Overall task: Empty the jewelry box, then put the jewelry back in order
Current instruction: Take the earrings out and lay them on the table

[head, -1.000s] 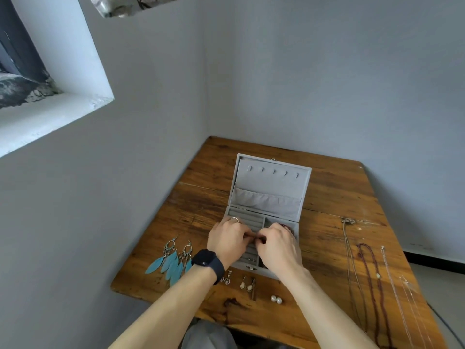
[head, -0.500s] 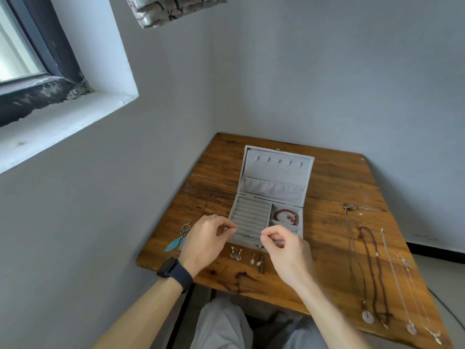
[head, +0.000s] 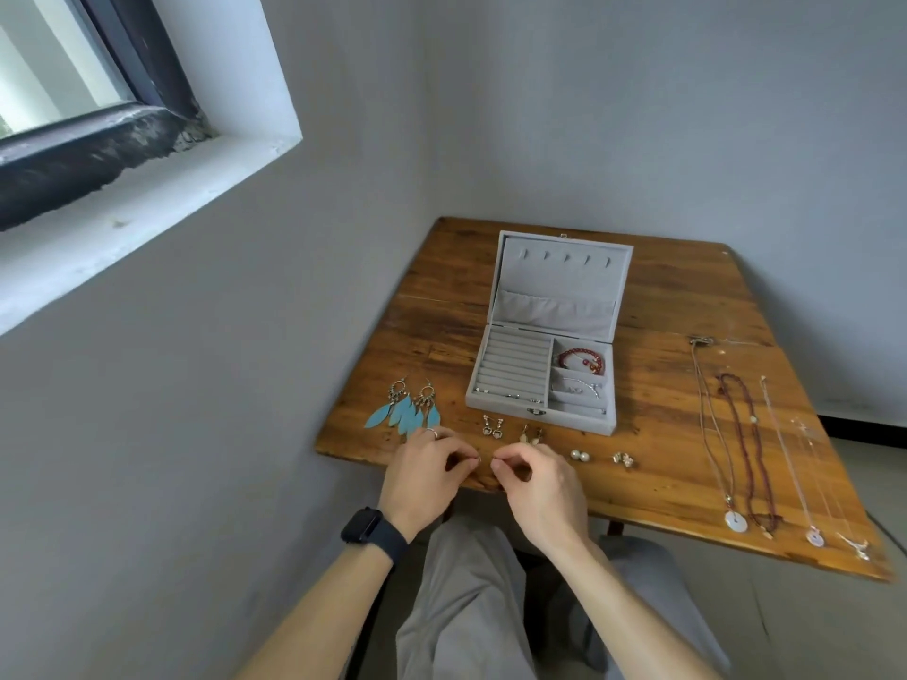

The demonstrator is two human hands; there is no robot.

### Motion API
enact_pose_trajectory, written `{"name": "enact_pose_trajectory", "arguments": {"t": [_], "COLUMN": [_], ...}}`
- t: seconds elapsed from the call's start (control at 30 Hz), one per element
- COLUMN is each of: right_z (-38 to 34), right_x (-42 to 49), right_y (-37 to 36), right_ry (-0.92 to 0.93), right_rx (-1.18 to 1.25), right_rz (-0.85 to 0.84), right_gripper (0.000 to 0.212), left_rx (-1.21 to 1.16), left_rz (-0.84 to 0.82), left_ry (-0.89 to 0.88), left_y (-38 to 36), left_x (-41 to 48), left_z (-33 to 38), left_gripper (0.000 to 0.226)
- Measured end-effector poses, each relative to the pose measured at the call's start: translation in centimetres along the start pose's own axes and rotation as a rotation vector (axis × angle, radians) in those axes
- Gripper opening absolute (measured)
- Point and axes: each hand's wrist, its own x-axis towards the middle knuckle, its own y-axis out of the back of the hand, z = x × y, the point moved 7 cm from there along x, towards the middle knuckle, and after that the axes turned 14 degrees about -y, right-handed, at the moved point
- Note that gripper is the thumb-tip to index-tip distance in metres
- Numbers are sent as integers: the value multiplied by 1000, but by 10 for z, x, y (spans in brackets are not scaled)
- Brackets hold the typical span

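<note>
**Both hands pinched at the near table edge; box open**

Left hand [head: 424,476]: thumb and forefinger tips pressed together in a pinch, other fingers curled. Anything held is too small to resolve. It wears a ring [head: 432,432] and, at the wrist, a black smartwatch [head: 373,528]. Right hand [head: 537,483]: same pinch, its tips near the left hand's. Both sit over the wooden table [head: 687,296], in front of the jewelry box [head: 564,277].

On the table between hands and box, left to right:
- heart drop earrings [head: 492,427]
- a second drop pair [head: 531,434]
- pearl studs [head: 579,455]
- small studs [head: 623,459]

Turquoise feather earrings [head: 407,409] lie left of the box's near corner.

Box: lid open, tilted back. A red bead bracelet [head: 581,359] is in the far right compartment and a silver bracelet [head: 578,386] in the one nearer. Small pieces in the ring rolls [head: 510,365] are unclear.

Well right of the box, laid side by side:
- a cord necklace with a white disc pendant [head: 735,520]
- a dark red bead necklace [head: 746,434]
- fine chains [head: 785,449]
</note>
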Motion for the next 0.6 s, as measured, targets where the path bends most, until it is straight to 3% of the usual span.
{"name": "enact_pose_trajectory", "arguments": {"t": [0.17, 0.6], "right_z": [-1, 7], "right_x": [5, 6], "right_y": [-7, -5], "right_ry": [-38, -29], "right_rx": [-102, -45], "right_rz": [43, 14], "right_gripper": [13, 17], "left_rx": [7, 1], "left_rz": [6, 1], "left_ry": [5, 9], "left_y": [-3, -5], "left_x": [2, 5], "left_z": [0, -1], "left_gripper": [14, 17]}}
